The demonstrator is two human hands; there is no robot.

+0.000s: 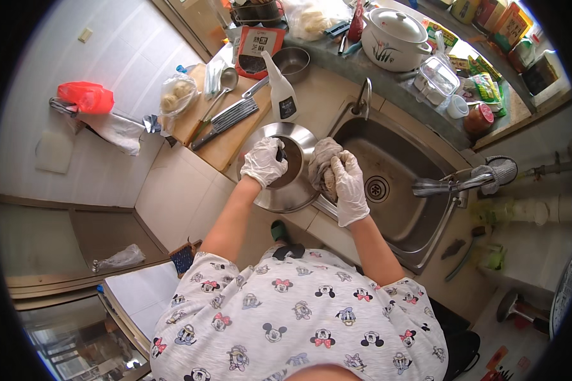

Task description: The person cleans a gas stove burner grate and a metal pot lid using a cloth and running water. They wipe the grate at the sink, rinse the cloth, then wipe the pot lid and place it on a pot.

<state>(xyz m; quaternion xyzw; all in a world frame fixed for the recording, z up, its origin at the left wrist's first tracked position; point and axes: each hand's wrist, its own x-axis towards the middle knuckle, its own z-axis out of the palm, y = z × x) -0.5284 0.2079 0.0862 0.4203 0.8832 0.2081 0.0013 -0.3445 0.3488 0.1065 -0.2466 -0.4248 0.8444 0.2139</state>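
Note:
My left hand [265, 162], in a thin white glove, grips the dark knob of a round stainless-steel pot lid [288, 200] and holds the lid in front of me, beside the sink. A brownish glass centre of the lid shows partly behind that hand. In my gloved right hand [350, 188] is a crumpled grey, stained cloth [325, 164], held at the lid's right edge. Whether the cloth touches the lid is hard to tell. The folds hide some of my right fingertips.
A steel sink [410, 190] with a tap [363, 97] lies to the right. Left of the lid, a wooden cutting board [248, 128] bears a slotted-blade knife [226, 125] and a ladle [229, 80]. A white spray bottle [280, 90] stands behind the lid; a white lidded pot [394, 40] is on the ledge.

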